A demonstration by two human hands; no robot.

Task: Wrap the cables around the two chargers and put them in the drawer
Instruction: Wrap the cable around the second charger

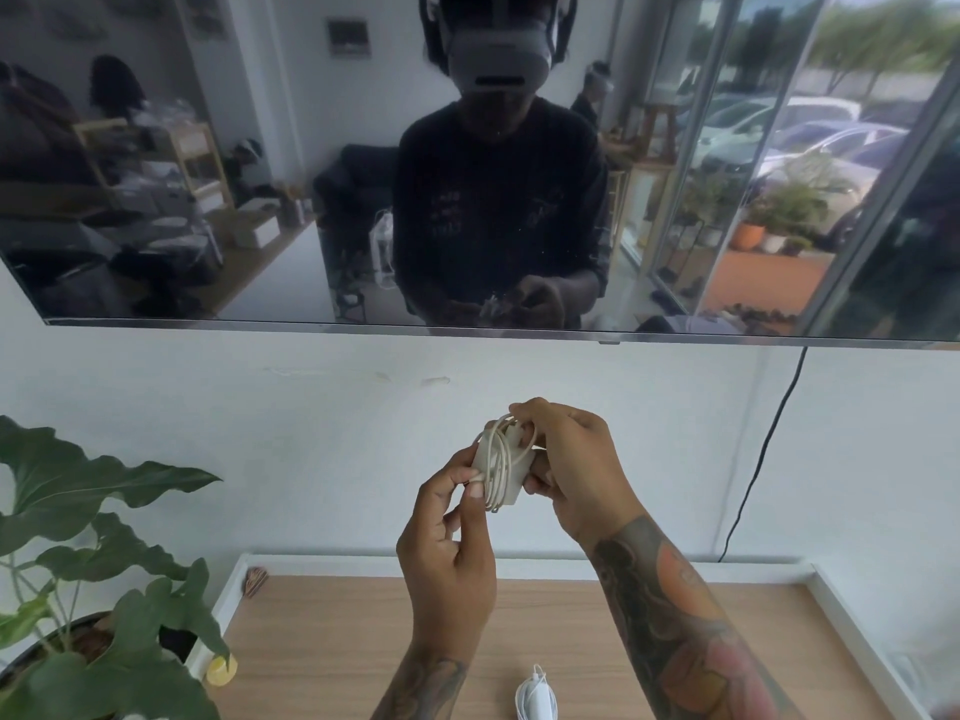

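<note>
The second charger [536, 696] lies low on the wooden tabletop [337, 641], cut off by the picture's bottom edge. The right hand [571, 470] covers one side of the white charger [500, 462], its grip curled round it. The left hand [447, 543] pinches the cable [501, 459] against the charger's near face. Both hands hold it up above the tabletop.

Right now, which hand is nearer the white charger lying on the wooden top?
Left. The left hand is above the second charger; the right hand is higher.
</note>
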